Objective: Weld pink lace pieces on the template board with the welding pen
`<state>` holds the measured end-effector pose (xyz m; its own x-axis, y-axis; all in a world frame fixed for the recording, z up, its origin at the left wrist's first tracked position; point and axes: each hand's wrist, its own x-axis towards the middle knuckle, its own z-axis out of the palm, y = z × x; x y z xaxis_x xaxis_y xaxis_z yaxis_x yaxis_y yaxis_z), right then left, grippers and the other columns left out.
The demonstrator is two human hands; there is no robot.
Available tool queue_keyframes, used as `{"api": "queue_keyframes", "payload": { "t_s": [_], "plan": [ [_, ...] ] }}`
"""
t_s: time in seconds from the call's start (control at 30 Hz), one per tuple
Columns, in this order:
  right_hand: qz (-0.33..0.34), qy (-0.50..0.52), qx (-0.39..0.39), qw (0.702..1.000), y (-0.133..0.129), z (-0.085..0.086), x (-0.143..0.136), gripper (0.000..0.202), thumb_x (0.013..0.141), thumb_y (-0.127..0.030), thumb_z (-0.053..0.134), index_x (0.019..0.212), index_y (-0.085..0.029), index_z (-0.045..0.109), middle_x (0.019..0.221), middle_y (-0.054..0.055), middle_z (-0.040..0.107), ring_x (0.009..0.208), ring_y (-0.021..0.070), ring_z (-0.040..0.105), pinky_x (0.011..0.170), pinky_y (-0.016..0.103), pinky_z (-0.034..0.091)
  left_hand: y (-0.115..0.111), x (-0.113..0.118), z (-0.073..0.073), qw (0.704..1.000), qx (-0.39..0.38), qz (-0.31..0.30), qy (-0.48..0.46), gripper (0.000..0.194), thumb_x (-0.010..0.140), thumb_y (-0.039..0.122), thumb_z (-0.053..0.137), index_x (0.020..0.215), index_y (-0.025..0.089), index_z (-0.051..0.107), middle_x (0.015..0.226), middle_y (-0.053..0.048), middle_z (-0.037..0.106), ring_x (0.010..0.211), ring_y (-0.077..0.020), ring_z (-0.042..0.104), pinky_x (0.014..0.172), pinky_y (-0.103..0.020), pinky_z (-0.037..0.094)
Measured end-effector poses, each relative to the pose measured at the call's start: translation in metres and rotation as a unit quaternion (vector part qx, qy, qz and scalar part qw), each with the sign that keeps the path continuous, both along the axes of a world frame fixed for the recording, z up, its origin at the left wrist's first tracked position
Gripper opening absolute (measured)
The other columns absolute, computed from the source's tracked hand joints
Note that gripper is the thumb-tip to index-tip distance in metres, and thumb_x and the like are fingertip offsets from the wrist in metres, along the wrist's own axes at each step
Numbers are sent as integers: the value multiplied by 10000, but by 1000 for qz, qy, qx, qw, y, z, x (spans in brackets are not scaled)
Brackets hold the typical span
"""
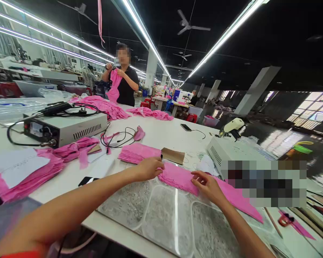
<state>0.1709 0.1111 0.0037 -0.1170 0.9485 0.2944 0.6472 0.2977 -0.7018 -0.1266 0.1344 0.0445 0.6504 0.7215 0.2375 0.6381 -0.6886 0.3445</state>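
Center of head view: flat oblong stack of bright pink fabric layers (177, 176), lying on a grey marble-look mat with clear rounded panels (165, 218), right between the two hands.
Left hand (148, 169): bent downward with curled fingers, pretty closed-looking, over at the left end of that stack. Honestly can't tell if pinching a layer or only resting there.
Right hand (207, 185): about half open, loose curl, gap between thumb and index finger, fingertips touching the right end of the stack.
Pink neighbors: thick pile of bright pink fabric with rippled edges (138, 152) just past the left hand, plus a long tapering pink fabric piece (239, 201) beyond the right forearm.
Brown bit: flat piece of brown cardboard (173, 156), just behind the stack.
Gear: grey metal box with side vents and a black front (80, 126) at left, black handheld tool with a cable (56, 108) on top. Pale vented metal box (233, 146) at right. Dark phone with a thin cable (186, 127) farther back on the long white tabletop (158, 132).
Far left: white paper sheet with handwriting (21, 168) on more layered pink fabric (50, 165).
Across the table: standing person in a dark short-sleeved top (127, 86), holding up bunched pink cloth (114, 86) behind a crumpled pink heap (103, 104).
Overhead: long white tube lights (140, 24), three-bladed ceiling fan (187, 27).
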Motion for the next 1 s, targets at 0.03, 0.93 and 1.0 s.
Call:
{"api": "queue_keyframes", "payload": {
  "t_s": [0.03,0.93,1.0],
  "plan": [
    [8,-2,1,1000,-4,-6,1,371,733,-447,619,977,-177,689,839,61,681,633,141,568,590,286,472,2,12,-5,1000,-10,-1,12,125,844,184,592,928,179,685,1006,-58,630,896,-174,605,812,-286,467],
    [52,-48,77,995,-17,-19,12,219,787,-260,561,942,-217,710,970,74,647,883,202,626,801,363,529,-39,-3,-37,977,-56,197,-65,150,777,199,524,880,161,626,811,-24,637,698,-155,569,635,-263,428],
    [54,-56,121,990,-21,-18,7,212,790,-276,580,965,-228,689,972,74,638,928,217,615,832,384,529,-42,-3,-37,984,-49,159,-64,277,782,222,574,1053,194,625,1021,-47,634,848,-173,597,754,-281,467]
  ]
}}
